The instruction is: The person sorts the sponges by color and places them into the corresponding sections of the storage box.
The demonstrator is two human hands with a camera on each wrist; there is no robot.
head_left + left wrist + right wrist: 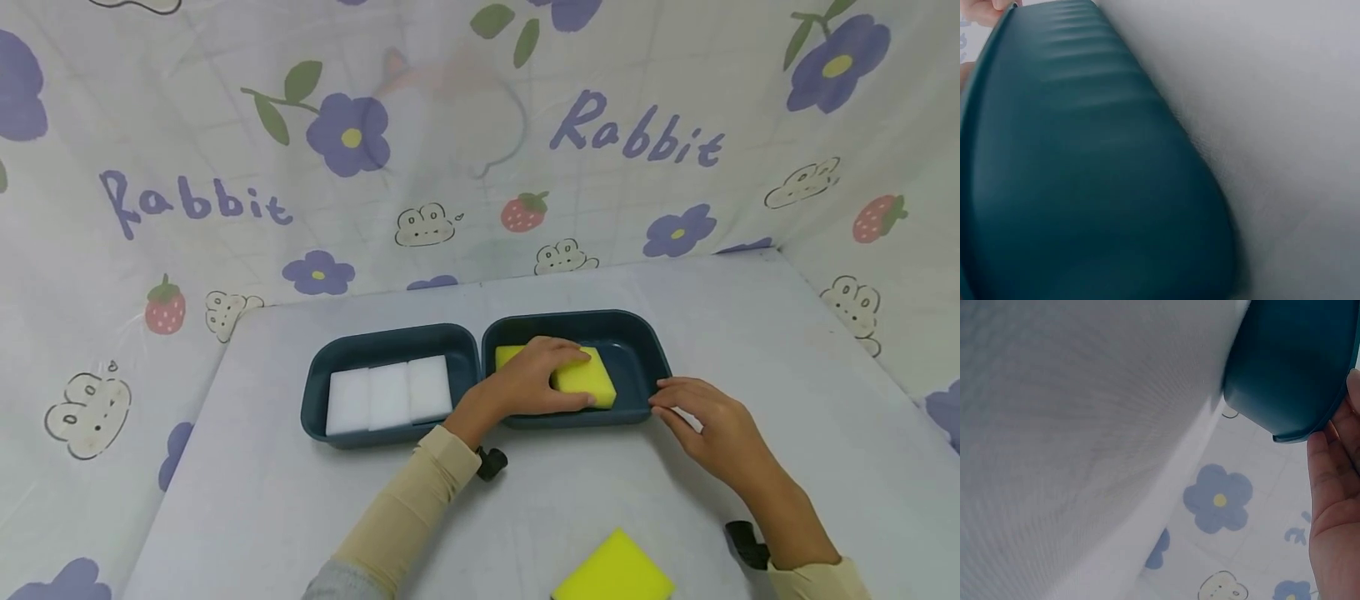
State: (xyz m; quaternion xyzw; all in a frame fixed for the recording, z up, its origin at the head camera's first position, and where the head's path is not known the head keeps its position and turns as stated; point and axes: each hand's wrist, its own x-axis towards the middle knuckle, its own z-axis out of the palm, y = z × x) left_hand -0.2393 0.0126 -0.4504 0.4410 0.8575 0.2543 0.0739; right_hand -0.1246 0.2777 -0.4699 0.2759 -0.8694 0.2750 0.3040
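In the head view my left hand (pixel 528 379) reaches into the right-hand dark teal tray (pixel 633 375) and grips a yellow sponge (pixel 588 379), thumb at its near side and fingers over the top. Another yellow sponge (pixel 508 355) lies at the tray's left end, partly hidden by that hand. My right hand (pixel 708 425) pinches the tray's right front corner. The right wrist view shows the right hand (pixel 1338 506) with fingertips at the tray rim and the tray's outer wall (pixel 1291 362). The tray's long side (pixel 1085 169) fills much of the left wrist view.
A second teal tray (pixel 405 340) stands close on the left, holding a row of white sponges (pixel 388 396). One more yellow sponge (pixel 617 571) lies on the white table (pixel 300 517) near the front. A patterned curtain (pixel 450 167) hangs behind.
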